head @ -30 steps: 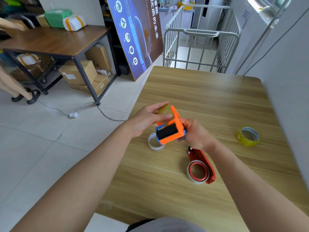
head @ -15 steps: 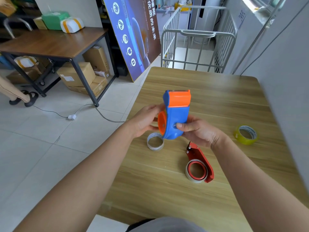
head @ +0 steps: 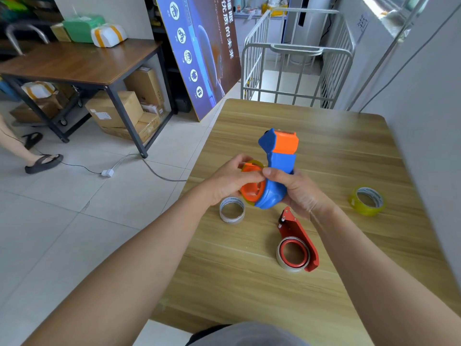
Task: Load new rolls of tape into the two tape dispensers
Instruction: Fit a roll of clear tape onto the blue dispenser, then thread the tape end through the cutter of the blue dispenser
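Note:
I hold a blue and orange tape dispenser (head: 278,166) upright above the wooden table (head: 324,151). My right hand (head: 296,191) grips its blue body from the right. My left hand (head: 232,181) pinches the orange hub and the yellowish tape roll (head: 252,189) seated on it. A red dispenser (head: 298,236) lies flat on the table near me with a pale tape core (head: 293,255) on its wheel. An empty white core (head: 232,209) stands below my left hand. A yellow tape roll (head: 367,200) lies at the right.
A grey wall (head: 429,126) borders the table's right edge. A metal cart (head: 296,71) stands beyond the far edge, a blue poster board (head: 199,51) to the far left. On the floor lie a cable and plug (head: 107,173). Another person's foot (head: 43,162) is at the left.
I turned the dispenser from lying with its roller toward me to upright, cutter head on top. My left hand shifted to the orange hub on its side.

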Motion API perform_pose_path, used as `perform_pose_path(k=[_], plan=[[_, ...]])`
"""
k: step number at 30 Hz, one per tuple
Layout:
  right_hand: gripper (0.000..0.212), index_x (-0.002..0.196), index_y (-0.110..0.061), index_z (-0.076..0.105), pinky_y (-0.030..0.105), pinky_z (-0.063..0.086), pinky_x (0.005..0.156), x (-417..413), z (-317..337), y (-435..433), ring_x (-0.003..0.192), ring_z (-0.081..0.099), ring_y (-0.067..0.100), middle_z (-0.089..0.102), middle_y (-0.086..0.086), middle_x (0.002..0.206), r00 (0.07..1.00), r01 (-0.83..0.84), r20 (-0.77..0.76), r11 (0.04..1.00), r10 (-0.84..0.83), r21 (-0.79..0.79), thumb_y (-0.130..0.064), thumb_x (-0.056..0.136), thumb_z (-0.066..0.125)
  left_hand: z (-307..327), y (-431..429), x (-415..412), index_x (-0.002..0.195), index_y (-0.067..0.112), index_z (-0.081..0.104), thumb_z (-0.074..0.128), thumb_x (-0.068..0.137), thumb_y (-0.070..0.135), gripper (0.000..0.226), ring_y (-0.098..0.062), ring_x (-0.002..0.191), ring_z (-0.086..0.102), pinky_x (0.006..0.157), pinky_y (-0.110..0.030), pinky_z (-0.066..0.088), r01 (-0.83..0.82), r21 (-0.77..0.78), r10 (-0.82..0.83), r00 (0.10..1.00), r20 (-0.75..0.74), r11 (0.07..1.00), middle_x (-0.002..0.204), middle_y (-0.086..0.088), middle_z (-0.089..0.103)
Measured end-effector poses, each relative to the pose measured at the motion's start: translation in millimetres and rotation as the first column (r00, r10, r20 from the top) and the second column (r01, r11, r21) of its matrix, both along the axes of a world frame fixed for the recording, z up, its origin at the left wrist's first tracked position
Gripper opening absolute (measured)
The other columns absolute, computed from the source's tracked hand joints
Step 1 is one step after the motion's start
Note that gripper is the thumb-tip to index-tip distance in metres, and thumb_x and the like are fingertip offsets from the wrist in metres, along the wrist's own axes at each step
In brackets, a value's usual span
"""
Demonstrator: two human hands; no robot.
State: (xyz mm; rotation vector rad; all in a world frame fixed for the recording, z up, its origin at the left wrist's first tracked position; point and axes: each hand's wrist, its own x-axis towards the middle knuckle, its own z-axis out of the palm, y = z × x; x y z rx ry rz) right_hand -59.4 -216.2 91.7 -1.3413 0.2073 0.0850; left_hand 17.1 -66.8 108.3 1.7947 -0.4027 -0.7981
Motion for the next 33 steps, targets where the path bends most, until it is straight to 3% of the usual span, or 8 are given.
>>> perform_pose_path(k=[9, 12, 15, 19, 22, 27, 31, 33], plan=[[0.026, 0.095, -0.016, 0.066, 0.027, 0.052, 0.079, 2.5, 0.2, -0.5, 0.078, 0.068, 0.009, 0.073, -0.008, 0.080, 0.999, -0.036, 0.001, 0.987, 0.036, -0.158, -0.018, 0.070, 0.072, -0.8, -0.6, 1.3, 0.126, 0.025, 0.041, 0.075, 0.068, 0.026, 0.066, -0.009, 0.099, 0.054, 0.068, -0.018, 0.043, -0.123, 0.031, 0.114, 0.974, 0.194, 0.992, 0.118, 0.005, 0.050], [0.016, 0.090, -0.017, 0.065, 0.026, 0.050, 0.077, 2.1, 0.6, 1.0, 0.074, 0.067, 0.007, 0.071, -0.010, 0.077, 0.997, -0.074, -0.008, 0.979, 0.074, -0.191, -0.012, 0.077, 0.071, -6.1, -0.9, 0.3, 0.127, 0.024, 0.039, 0.077, 0.066, 0.028, 0.072, -0.014, 0.111, 0.050, 0.078, -0.020, 0.041, -0.193, 0.041, 0.175, 0.948, 0.266, 0.980, 0.126, 0.005, 0.048], [0.019, 0.089, -0.018, 0.068, 0.032, 0.053, 0.083, 4.5, 3.0, -0.9, 0.079, 0.068, 0.012, 0.072, -0.006, 0.081, 0.994, -0.102, -0.053, 0.963, 0.092, -0.249, -0.022, 0.072, 0.074, -11.1, 0.9, -0.6, 0.128, 0.025, 0.038, 0.079, 0.063, 0.030, 0.077, -0.012, 0.117, 0.046, 0.091, -0.026, 0.040, -0.201, 0.042, 0.180, 0.938, 0.298, 0.979, 0.131, 0.007, 0.045], [0.011, 0.089, -0.017, 0.068, 0.036, 0.053, 0.086, 5.7, 4.5, -2.7, 0.081, 0.069, 0.016, 0.073, -0.001, 0.085, 0.996, -0.083, -0.062, 0.959, 0.069, -0.269, -0.017, 0.080, 0.073, -12.8, 2.4, 0.0, 0.125, 0.025, 0.043, 0.078, 0.061, 0.019, 0.073, -0.011, 0.117, 0.047, 0.093, -0.026, 0.042, -0.174, 0.040, 0.148, 0.920, 0.364, 0.984, 0.130, 0.008, 0.048], [0.008, 0.086, -0.017, 0.068, 0.028, 0.052, 0.077, 5.4, 5.3, -2.1, 0.074, 0.067, 0.010, 0.071, -0.006, 0.078, 0.997, -0.063, -0.063, 0.952, 0.046, -0.299, -0.017, 0.079, 0.073, -12.6, 5.9, 5.3, 0.121, 0.028, 0.047, 0.081, 0.056, 0.026, 0.073, -0.011, 0.114, 0.050, 0.092, -0.029, 0.046, -0.177, 0.010, 0.167, 0.946, 0.279, 0.984, 0.122, 0.007, 0.052], [0.022, 0.089, -0.013, 0.069, 0.040, 0.050, 0.086, 8.0, 7.2, -2.6, 0.081, 0.063, 0.018, 0.068, 0.002, 0.084, 0.995, -0.028, -0.096, 0.921, -0.010, -0.388, -0.025, 0.072, 0.078, -13.3, 1.3, 7.1, 0.121, 0.027, 0.045, 0.084, 0.059, 0.032, 0.073, -0.011, 0.112, 0.052, 0.091, -0.027, 0.045, -0.182, 0.010, 0.172, 0.942, 0.290, 0.983, 0.123, 0.005, 0.053], [0.029, 0.090, -0.013, 0.070, 0.042, 0.052, 0.091, 7.8, 14.9, -9.4, 0.087, 0.067, 0.025, 0.070, 0.004, 0.088, 0.993, -0.047, -0.120, 0.923, 0.002, -0.381, -0.028, 0.066, 0.077, -8.9, 4.1, 10.7, 0.122, 0.027, 0.050, 0.080, 0.058, 0.026, 0.071, -0.011, 0.110, 0.054, 0.078, -0.021, 0.045, -0.140, -0.052, 0.146, 0.983, 0.116, 0.989, 0.125, 0.005, 0.051], [0.028, 0.090, -0.011, 0.069, 0.038, 0.053, 0.085, 9.7, 17.0, -11.1, 0.085, 0.067, 0.026, 0.070, 0.003, 0.087, 0.991, -0.041, -0.132, 0.900, -0.018, -0.433, -0.027, 0.069, 0.078, -9.3, 1.8, 8.1, 0.122, 0.025, 0.050, 0.080, 0.061, 0.023, 0.068, -0.009, 0.107, 0.054, 0.076, -0.019, 0.045, -0.141, -0.054, 0.146, 0.984, 0.105, 0.989, 0.127, 0.004, 0.051]])
